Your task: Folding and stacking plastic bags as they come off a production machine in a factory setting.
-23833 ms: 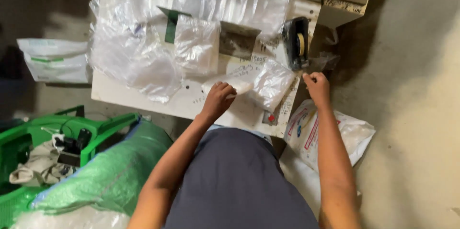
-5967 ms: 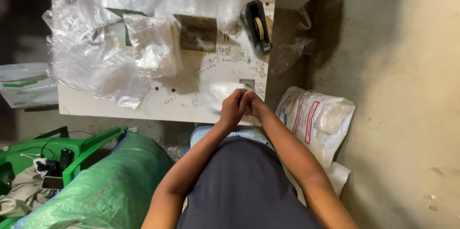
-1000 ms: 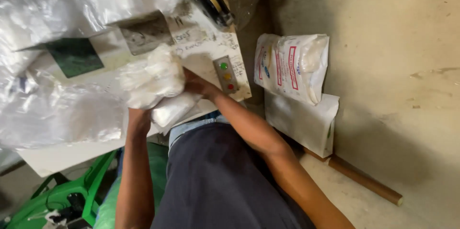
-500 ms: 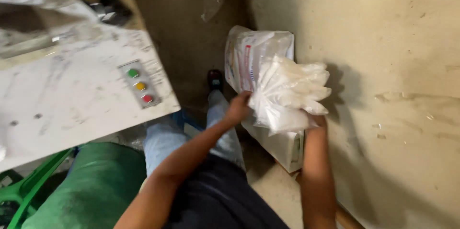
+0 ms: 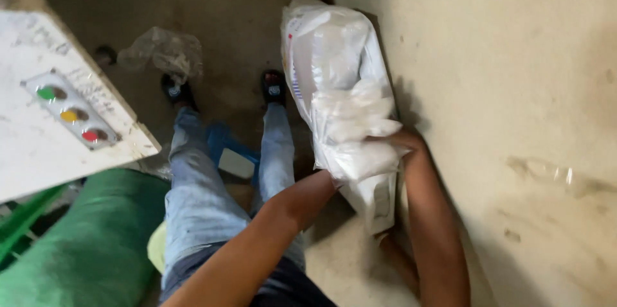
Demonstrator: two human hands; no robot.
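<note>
Both my hands hold a bundle of clear plastic bags over a large white sack that stands on the floor against the wall. My left hand is mostly hidden under the bundle's lower left side. My right hand grips its right edge. The bundle rests against the open top of the sack, at my right side.
A white table corner with a green, a yellow and a red button lies at left. A green sack sits below it. A crumpled clear bag lies on the floor by my feet. A concrete wall fills the right.
I have turned from the table to my right. The bundle of bags has moved from the tabletop down onto the white sack by the wall.
</note>
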